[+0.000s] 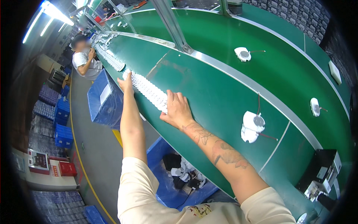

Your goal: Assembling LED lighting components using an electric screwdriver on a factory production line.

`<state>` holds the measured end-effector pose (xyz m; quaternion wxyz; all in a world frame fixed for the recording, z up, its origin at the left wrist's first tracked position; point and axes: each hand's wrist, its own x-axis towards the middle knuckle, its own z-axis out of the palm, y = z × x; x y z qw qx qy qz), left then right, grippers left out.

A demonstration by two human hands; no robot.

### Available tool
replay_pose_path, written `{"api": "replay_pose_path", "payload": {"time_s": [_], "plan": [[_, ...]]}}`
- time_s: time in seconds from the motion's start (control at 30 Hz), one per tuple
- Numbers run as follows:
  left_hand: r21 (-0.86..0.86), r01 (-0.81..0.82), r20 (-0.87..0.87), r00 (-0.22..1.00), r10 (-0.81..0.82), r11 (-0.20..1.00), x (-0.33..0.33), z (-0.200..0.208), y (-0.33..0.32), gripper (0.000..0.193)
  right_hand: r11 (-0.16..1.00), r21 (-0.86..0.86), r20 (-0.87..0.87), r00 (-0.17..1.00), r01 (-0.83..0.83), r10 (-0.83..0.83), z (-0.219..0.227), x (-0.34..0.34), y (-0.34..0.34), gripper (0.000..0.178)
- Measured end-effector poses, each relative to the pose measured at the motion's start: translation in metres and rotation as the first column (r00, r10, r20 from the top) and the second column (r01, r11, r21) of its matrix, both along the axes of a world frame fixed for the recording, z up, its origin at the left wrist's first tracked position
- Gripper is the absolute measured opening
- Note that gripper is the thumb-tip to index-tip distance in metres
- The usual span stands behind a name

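Observation:
A long row of white plastic parts [150,90], packed closely one against another, lies slantwise along the near edge of the green workbench [212,108]. My left hand [126,83] closes round its far end, thumb on top. At the near end my right hand [178,110] is curled against the last parts, and its fingers partly hide them. Beyond my left hand a second row of similar white parts [110,59] continues along the edge. To the right of my right hand, two white housings [250,131] with a grey disc and thin red wires rest on the bench.
Left of the bench stands a blue-lined box [102,100]; below it, a blue-lined bin [158,149] holds black and white pieces. A metal post [169,26] rises from the bench rail. More housings [243,54] lie on the green belt. A black device [322,168] sits at right. A co-worker [84,61] sits far left.

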<state>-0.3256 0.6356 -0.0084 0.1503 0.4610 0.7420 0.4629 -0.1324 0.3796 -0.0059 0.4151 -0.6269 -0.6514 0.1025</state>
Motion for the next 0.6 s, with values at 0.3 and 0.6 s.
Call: {"api": "replay_pose_path", "payload": {"time_s": [0.3, 0.6], "plan": [[0.107, 0.181, 0.245, 0.948, -0.202, 0.978, 0.005, -0.001, -0.075, 0.073, 0.999, -0.049, -0.005, 1.000, 0.008, -0.008, 0.001, 0.031, -0.111, 0.075], [-0.093, 0.959, -0.637, 0.151, -0.756, 0.269, 0.061, 0.070, -0.239, 0.078, 0.980, -0.069, 0.076, 0.981, 0.184, -0.179, 0.017, 0.078, -0.254, 0.074]]}}
